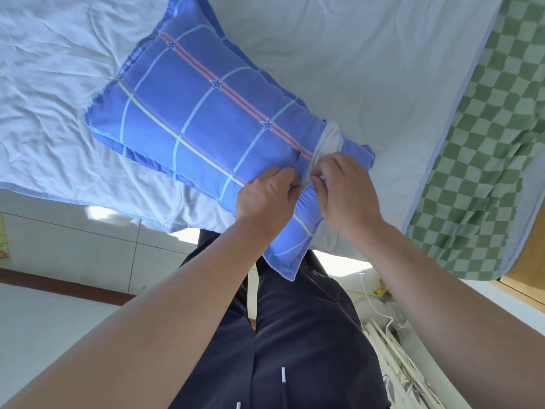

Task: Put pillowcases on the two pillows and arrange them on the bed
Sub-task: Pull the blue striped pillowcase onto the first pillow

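A pillow in a blue pillowcase (206, 113) with pale grid lines, pink stripes and stars lies diagonally on the bed's white sheet (368, 69). Its near end hangs over the bed edge. At the opening, a patch of the white inner pillow (330, 143) still shows. My left hand (265, 199) pinches the pillowcase fabric on one side of the opening. My right hand (345, 193) pinches the fabric on the other side, fingertips almost touching the left hand's. A second blue pillow edge (188, 7) peeks out behind the first.
A green and white checkered blanket (495, 137) covers the bed's right side and drapes over its edge. A tiled floor (73, 246) lies at the left. My dark trousers (295, 335) fill the bottom middle. Cables and clutter (383, 308) sit at the lower right.
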